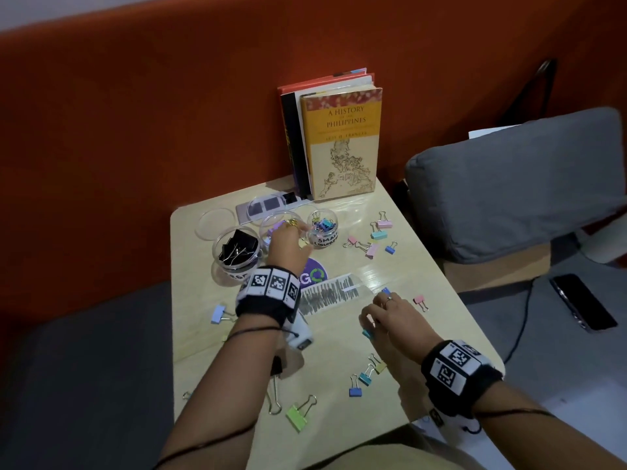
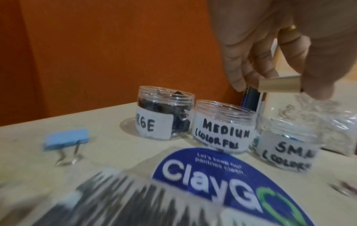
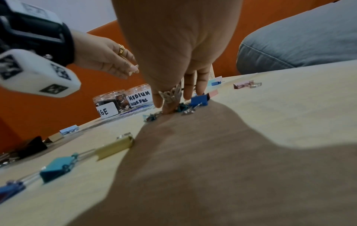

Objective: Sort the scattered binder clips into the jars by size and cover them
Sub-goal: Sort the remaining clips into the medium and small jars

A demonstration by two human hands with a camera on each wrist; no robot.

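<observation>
Left wrist view: jars [image 2: 222, 126] read "MEDIUM", "SMA…"; left hand [image 2: 280, 50] pinches a yellowish clip [image 2: 279, 85], right grip unclear.

The left hand [image 2: 270, 45] pinches a yellow clip [image 2: 280, 84] above the jar marked MEDIUM [image 2: 222, 126].
</observation>
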